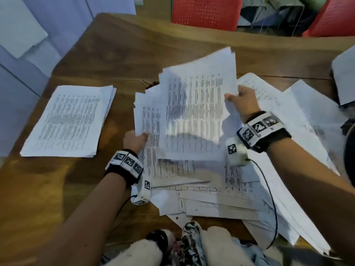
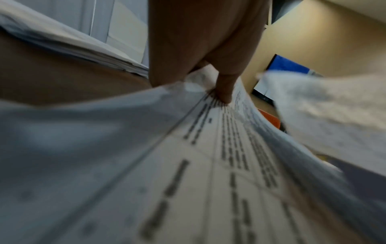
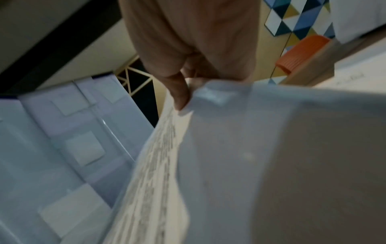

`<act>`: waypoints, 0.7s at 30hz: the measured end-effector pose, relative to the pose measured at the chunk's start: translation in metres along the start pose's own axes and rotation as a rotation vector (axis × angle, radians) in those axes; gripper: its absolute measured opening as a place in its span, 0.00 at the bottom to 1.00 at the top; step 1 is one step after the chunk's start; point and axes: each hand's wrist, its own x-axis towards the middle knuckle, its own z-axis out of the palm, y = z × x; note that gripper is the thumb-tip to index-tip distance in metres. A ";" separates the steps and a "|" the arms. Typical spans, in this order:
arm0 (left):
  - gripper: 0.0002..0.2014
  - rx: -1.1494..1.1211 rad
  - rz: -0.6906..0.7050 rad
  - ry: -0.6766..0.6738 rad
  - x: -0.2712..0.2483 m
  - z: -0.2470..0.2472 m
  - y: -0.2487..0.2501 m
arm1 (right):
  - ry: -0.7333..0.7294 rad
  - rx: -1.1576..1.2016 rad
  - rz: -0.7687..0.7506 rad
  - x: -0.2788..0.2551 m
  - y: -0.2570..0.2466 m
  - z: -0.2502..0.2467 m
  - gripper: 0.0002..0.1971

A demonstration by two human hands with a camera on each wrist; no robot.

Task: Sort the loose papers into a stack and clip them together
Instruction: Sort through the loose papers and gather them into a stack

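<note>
Over the middle of the wooden table [image 1: 80, 189], the right hand [image 1: 245, 101] lifts a printed sheet [image 1: 197, 112] clear of the mess below. Its thumb lies on the printed face and the fingers are tucked behind the right edge, so the sheet is pinched between them; the right wrist view shows the same thumb [image 3: 179, 92] pressing the paper edge. How many sheets are in that pinch cannot be told, since the paper is blurred.

At the near left of the lifted sheet, the left hand [image 1: 134, 140] holds the left edge of another printed sheet [image 1: 148, 143] that lies on the heap. The left wrist view shows the thumb [image 2: 224, 89] pressed down on the printed top and the other fingers curled under the edge, so this is a pinch too.

Both sheets belong to one loose pile of papers [image 1: 221, 198] that spreads across the right half of the table, overlapping at all angles; the sheets are too many and too overlapped to count. One tidy stack [image 1: 69, 120] lies well apart on the left side of the table, printed side up, its edges roughly squared. A small clip [image 1: 142, 81] rests on the bare wood just beyond the far left corner of the loose pile.

Two red chairs [image 1: 206, 12] stand beyond the far edge of the table.
</note>
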 end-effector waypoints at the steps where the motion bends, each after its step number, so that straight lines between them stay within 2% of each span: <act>1: 0.10 0.019 0.008 0.015 -0.001 0.000 0.001 | -0.006 -0.045 0.064 -0.004 0.008 0.011 0.06; 3: 0.19 0.039 -0.019 0.035 0.000 0.001 0.002 | -0.025 -0.142 0.235 -0.014 0.025 0.033 0.13; 4: 0.20 0.052 -0.028 0.046 0.001 0.001 0.005 | -0.044 -0.188 0.313 -0.021 0.032 0.043 0.15; 5: 0.21 0.069 -0.042 0.054 0.001 0.002 0.008 | -0.084 -0.234 0.373 -0.029 0.035 0.053 0.12; 6: 0.22 0.101 -0.061 0.057 0.000 0.003 0.012 | -0.121 -0.292 0.405 -0.036 0.035 0.062 0.08; 8: 0.27 0.190 -0.073 0.014 -0.005 0.004 0.017 | -0.177 -0.320 0.419 -0.050 0.031 0.078 0.18; 11: 0.34 0.274 -0.037 -0.047 -0.005 0.008 0.014 | -0.249 -0.211 0.205 -0.075 0.018 0.099 0.21; 14: 0.34 0.399 0.006 -0.043 -0.008 0.009 0.013 | -0.271 -0.339 -0.186 -0.096 0.005 0.114 0.26; 16: 0.34 0.439 0.013 -0.007 -0.008 0.010 0.011 | -0.375 -0.407 -0.391 -0.109 -0.005 0.118 0.26; 18: 0.33 0.459 0.004 0.016 -0.007 0.012 0.008 | -0.412 -0.376 -0.451 -0.117 -0.008 0.116 0.28; 20: 0.33 0.480 -0.018 0.009 -0.009 0.014 0.009 | -0.204 -0.301 -0.354 -0.111 -0.004 0.110 0.26; 21: 0.34 0.498 -0.031 0.008 -0.009 0.016 0.010 | -0.095 -0.322 -0.234 -0.105 0.000 0.104 0.23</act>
